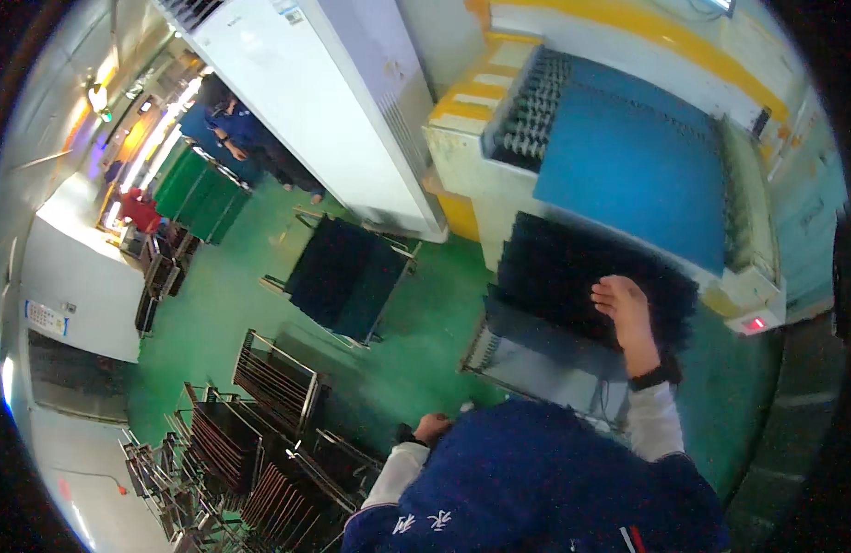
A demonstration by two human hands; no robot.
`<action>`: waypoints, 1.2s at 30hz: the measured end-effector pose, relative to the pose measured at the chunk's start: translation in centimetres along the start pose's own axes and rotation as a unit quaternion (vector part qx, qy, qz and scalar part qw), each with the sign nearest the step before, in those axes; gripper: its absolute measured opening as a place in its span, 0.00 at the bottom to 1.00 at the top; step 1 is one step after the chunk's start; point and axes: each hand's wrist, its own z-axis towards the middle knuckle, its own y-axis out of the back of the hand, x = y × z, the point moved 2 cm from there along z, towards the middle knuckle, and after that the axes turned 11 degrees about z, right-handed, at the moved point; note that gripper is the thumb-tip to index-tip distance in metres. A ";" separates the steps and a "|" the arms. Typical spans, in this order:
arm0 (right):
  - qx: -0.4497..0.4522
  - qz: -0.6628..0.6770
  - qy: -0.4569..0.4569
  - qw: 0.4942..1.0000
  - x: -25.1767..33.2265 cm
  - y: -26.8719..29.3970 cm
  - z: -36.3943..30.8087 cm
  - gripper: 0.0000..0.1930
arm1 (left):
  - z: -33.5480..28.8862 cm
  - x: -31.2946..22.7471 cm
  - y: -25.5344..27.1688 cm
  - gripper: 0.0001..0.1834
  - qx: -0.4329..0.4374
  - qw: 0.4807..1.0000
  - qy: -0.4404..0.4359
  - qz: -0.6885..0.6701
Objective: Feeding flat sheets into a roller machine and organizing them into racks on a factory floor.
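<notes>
Showing no load, the right hand sits half-open before racked black panels, likely thin, stiff, best held by edges; the left hand's grip is indeterminable.

Green floor, yellow-striped white wall

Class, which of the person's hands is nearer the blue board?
Right. The right hand shows against the dark panels, just below the blue board in the picture; the left hand is farther off, lower and to the left.
</notes>
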 end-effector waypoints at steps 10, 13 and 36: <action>0.086 -0.332 0.196 0.919 -2.8 -1.8 -4.9 0.07 | -1.2 0.7 0.6 0.29 0.064 0.997 0.037 -0.011; 0.086 -0.374 0.230 0.894 -3.4 -2.4 -6.0 0.09 | -1.2 1.8 0.2 0.29 0.063 0.994 0.027 -0.089; 0.067 -0.728 0.066 0.679 -5.9 -1.6 -4.0 0.19 | -3.4 9.7 -0.4 0.25 0.026 0.997 -0.004 -0.076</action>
